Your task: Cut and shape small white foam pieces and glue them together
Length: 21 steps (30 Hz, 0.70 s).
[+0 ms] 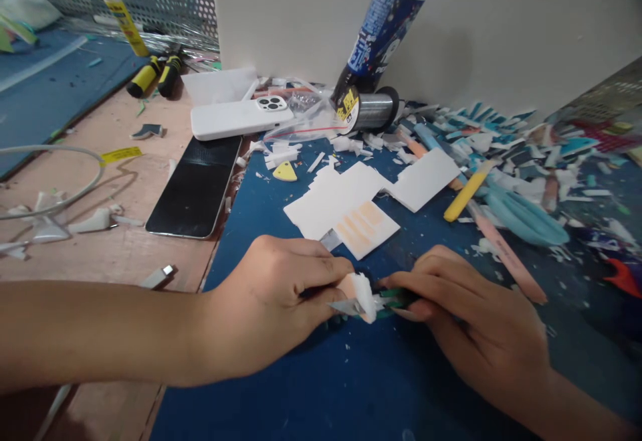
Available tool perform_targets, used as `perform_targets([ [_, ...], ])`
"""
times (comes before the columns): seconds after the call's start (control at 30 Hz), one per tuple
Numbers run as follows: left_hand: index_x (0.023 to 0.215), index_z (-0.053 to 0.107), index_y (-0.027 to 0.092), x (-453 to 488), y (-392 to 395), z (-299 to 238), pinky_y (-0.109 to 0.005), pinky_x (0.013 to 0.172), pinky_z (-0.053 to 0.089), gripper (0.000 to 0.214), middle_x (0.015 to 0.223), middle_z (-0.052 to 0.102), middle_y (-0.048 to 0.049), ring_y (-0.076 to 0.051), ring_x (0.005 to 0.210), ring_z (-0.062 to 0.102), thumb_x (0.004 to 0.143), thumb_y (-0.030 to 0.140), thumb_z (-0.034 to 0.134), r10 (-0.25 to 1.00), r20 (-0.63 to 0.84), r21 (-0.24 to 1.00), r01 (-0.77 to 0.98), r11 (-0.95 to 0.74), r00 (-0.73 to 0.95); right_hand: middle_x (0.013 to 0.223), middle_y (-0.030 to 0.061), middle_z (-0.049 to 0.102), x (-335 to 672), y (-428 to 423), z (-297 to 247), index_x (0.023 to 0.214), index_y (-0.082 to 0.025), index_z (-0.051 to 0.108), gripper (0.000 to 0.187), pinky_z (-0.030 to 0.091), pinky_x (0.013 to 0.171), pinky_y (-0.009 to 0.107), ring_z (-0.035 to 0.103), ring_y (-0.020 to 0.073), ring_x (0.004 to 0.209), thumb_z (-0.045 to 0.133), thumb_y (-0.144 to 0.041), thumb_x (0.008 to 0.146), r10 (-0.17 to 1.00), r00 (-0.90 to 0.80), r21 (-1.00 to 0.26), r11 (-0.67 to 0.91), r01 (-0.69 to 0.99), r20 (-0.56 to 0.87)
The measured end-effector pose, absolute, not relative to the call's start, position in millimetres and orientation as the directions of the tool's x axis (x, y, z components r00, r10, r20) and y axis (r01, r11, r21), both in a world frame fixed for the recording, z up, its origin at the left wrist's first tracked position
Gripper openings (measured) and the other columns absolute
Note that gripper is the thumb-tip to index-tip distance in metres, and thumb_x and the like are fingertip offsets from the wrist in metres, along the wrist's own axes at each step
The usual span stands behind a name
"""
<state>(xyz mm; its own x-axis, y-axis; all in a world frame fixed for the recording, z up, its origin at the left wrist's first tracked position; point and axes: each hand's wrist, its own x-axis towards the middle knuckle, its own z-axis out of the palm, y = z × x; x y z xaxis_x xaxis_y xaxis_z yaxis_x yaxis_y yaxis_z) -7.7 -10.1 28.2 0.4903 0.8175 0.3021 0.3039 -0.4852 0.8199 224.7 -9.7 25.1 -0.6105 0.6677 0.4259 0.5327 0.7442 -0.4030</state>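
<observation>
The left hand (281, 294) pinches a small white-and-peach piece (368, 297) between thumb and fingers, while the right hand (471, 307) grips a slim green-handled cutter (396, 297). The two hands almost meet over the blue mat (261, 387), the piece held between them. A broad stretch of mat shows between the forearms on the near side; on the far side, a white sheet (336, 197) and a square card (368, 230) with peach patches lie just beyond the fingers. The mat's left edge passes under the left wrist.

The piece is peach on one face, with a rough, fluffy white edge. The cutter's pale blade seems to cross it, though blur hides exactly where they touch.

Right of the sheet, a yellow tool (469, 190) and a pink stick (506, 253) lie near heaped scraps (501, 140). A dark phone (195, 190) rests on the pinkish tabletop (120, 187), left of the mat. Behind, a bottle (381, 39) leans before a white panel (501, 39), beside a wire spool (374, 112).
</observation>
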Motion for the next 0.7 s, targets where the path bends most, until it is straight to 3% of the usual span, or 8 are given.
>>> perform_targets([
  [0.4, 0.086, 0.073, 0.003, -7.4, -11.2, 30.2, -0.015, 0.054, 0.042, 0.013, 0.068, 0.065, -0.0048, -0.008, 0.058, 0.058, 0.085, 0.005, 0.061, 0.821, 0.275, 0.854, 0.265, -0.447, 0.500, 0.076, 0.0043, 0.055, 224.2, -11.8, 23.3, 0.104, -0.016, 0.060, 0.015, 0.045, 0.061, 0.029, 0.052, 0.0154, 0.070, 0.048, -0.015, 0.095, 0.641, -0.607, -0.359, 0.767, 0.532, 0.470],
  [0.7, 0.079, 0.067, 0.009, -10.1, -11.2, 28.7, -0.012, 0.058, 0.041, 0.012, 0.067, 0.058, 0.0011, -0.006, 0.062, 0.055, 0.089, 0.012, 0.060, 0.834, 0.182, 0.929, 0.187, -0.320, 0.521, 0.076, 0.0050, 0.056, 226.4, -12.7, 27.0, 0.102, -0.016, 0.062, 0.015, 0.045, 0.060, 0.028, 0.054, 0.0152, 0.069, 0.049, -0.017, 0.094, 0.631, -0.605, -0.313, 0.772, 0.553, 0.487],
])
